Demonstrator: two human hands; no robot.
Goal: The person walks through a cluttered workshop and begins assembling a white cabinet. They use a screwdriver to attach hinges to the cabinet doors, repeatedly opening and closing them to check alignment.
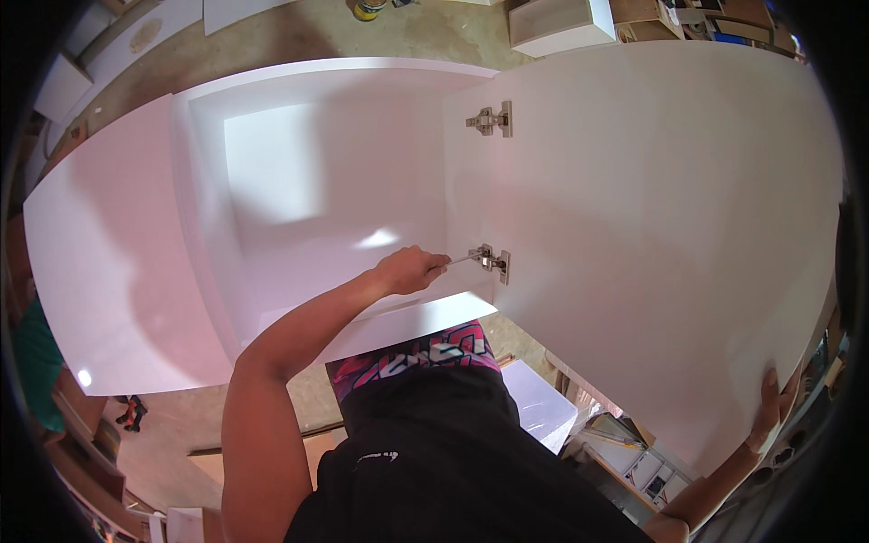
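A white cabinet (362, 195) lies in front of me with its right door (661, 199) swung open. Two metal hinges join that door to the cabinet side, an upper hinge (490, 119) and a lower hinge (491, 261). My left hand (412, 270) is closed around a screwdriver (463, 259), whose handle is mostly hidden in the fist. The thin shaft points right, and its tip meets the lower hinge. At the door's outer edge, my right hand (769, 412) grips the panel, thumb on the inner face and the other fingers largely hidden behind it.
A closed white door panel (122, 244) covers the cabinet's left part. A white open box (563, 25) and a small tin (367, 9) are on the floor beyond. Below the open door are a white board (540, 404) and a tray of small parts (638, 466).
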